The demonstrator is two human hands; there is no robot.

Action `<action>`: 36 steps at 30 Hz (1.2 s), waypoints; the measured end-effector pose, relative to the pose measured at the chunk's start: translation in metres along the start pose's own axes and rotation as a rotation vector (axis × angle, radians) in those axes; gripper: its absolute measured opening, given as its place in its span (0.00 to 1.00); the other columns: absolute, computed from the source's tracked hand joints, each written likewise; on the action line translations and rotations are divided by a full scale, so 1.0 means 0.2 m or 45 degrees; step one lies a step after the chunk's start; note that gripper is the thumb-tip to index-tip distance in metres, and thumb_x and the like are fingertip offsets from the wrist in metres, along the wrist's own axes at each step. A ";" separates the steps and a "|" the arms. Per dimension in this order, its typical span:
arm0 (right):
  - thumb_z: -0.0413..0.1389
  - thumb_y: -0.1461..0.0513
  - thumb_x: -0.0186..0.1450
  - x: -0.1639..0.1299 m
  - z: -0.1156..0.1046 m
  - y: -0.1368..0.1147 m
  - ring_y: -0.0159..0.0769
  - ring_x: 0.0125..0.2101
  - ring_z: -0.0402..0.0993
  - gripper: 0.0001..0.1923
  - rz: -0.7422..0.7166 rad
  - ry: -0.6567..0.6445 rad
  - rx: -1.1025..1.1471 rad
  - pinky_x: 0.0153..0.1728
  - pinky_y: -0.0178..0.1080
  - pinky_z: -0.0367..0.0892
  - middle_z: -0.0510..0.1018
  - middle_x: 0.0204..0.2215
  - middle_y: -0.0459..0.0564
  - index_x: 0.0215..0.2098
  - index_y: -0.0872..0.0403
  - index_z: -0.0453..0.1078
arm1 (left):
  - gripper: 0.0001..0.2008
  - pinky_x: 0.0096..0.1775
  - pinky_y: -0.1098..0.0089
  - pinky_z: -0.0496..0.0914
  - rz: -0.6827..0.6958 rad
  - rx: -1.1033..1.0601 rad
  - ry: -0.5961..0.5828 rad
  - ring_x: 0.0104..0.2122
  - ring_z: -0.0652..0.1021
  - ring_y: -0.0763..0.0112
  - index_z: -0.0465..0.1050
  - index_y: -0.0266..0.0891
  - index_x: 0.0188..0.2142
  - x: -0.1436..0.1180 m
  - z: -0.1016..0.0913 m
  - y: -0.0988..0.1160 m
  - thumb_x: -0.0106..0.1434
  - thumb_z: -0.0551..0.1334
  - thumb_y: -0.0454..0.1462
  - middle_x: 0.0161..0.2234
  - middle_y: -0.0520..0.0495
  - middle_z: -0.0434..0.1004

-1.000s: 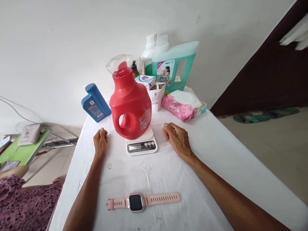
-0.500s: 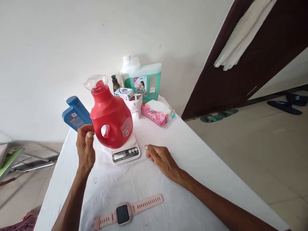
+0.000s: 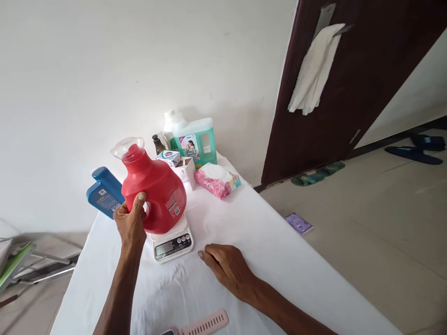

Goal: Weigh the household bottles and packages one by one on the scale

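Note:
A red detergent jug (image 3: pixel 159 195) with a clear cap stands on a small white kitchen scale (image 3: pixel 172 243) on the white-covered table (image 3: pixel 279 260). My left hand (image 3: pixel 132 223) grips the jug at its handle on the left side, thumb pressed on the red body. My right hand (image 3: pixel 226 266) rests palm down on the cloth just right of the scale, holding nothing, fingers loosely together.
A blue bottle (image 3: pixel 104 192) lies behind the jug at the left. Further back are a green detergent jug (image 3: pixel 193 142), small boxes (image 3: pixel 181 165) and a pink wipes pack (image 3: pixel 217 180). A pink watch strap (image 3: pixel 204 323) lies at the near edge. A dark door (image 3: pixel 349 79) stands right.
My left hand rose from the table and closed on the red jug's handle. My right hand stayed flat beside the scale. The view swung right and up.

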State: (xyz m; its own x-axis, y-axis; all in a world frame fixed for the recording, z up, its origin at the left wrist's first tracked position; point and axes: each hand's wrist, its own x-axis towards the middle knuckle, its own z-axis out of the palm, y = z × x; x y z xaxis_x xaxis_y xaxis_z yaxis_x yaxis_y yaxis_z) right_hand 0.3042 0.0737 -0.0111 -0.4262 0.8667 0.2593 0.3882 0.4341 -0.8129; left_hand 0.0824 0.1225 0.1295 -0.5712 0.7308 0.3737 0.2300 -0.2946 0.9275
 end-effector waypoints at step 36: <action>0.50 0.45 0.76 -0.04 0.01 0.08 0.32 0.19 0.68 0.26 -0.020 0.049 0.009 0.24 0.33 0.66 0.71 0.19 0.44 0.26 0.50 0.68 | 0.25 0.30 0.68 0.65 -0.048 -0.294 -0.666 0.26 0.70 0.73 0.70 0.39 0.26 0.16 0.46 -0.26 0.63 0.65 0.57 0.25 0.50 0.70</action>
State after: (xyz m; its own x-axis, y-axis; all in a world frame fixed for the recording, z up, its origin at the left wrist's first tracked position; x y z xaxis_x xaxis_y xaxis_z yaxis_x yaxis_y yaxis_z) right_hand 0.3117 0.0739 -0.0263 -0.4004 0.8687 0.2915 0.3757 0.4458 -0.8125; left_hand 0.1255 0.2178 0.0932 -0.0961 0.9337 0.3449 0.0054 -0.3460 0.9382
